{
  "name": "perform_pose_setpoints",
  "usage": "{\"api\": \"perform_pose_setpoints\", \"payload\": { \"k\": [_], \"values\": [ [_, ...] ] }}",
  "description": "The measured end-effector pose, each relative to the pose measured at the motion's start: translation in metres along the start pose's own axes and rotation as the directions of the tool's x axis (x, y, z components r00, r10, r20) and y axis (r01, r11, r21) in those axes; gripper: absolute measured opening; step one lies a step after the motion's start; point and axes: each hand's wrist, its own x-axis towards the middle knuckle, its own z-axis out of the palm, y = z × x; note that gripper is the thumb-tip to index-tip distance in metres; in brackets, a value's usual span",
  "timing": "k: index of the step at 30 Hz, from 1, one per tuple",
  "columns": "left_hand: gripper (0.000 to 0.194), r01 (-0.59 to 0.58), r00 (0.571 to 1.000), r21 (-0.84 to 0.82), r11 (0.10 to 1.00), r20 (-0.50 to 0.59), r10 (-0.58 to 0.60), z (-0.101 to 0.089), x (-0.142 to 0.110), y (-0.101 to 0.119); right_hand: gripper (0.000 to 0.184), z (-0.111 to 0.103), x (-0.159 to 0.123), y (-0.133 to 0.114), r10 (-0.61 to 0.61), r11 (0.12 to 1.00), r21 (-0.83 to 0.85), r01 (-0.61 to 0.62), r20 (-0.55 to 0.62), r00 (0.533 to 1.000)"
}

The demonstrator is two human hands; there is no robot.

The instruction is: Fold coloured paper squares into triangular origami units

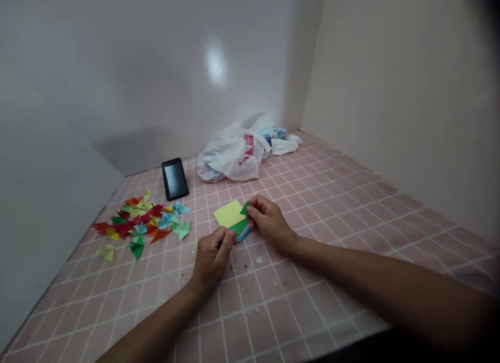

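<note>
Green and yellow paper (230, 213) is pinched between my hands right now: my right hand (269, 222) has the edge nearest it, and my left hand (213, 259) presses in at the near corner. My fingers cover part of it, so I can't make out the fold. Folded paper pieces (140, 220) lie off to the left on the pink tiled surface (297, 300).

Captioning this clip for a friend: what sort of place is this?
Likely a small tiled nook or built-in counter indoors, perhaps at home. A pink grid-tiled surface runs between close white walls, with a black phone, a white plastic bag and folded paper pieces lying on it.
</note>
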Motion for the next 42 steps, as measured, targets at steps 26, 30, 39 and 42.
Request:
{"api": "perform_pose_setpoints", "payload": {
  "k": [26,30,39,42],
  "values": [
    [0.036,0.087,0.996,0.240,0.967,-0.024,-0.084,-0.090,-0.020,0.016,0.012,0.012,-0.011,-0.010,-0.225,0.916,-0.313,0.252,0.121,0.967],
    [0.022,0.132,0.981,0.349,0.928,-0.182,-0.070,-0.117,-0.005,-0.008,0.014,0.016,-0.017,-0.029,-0.207,0.889,-0.348,0.296,0.269,0.940],
    [0.006,0.205,0.978,0.539,0.817,-0.134,-0.157,-0.103,0.026,-0.051,0.015,0.031,0.016,-0.024,-0.177,0.927,-0.279,0.252,0.266,0.947],
    [0.002,0.221,0.975,0.547,0.807,-0.127,-0.180,-0.101,0.025,-0.051,0.015,0.033,0.024,-0.019,-0.146,0.945,-0.246,0.216,0.274,0.950]
  ]
}}
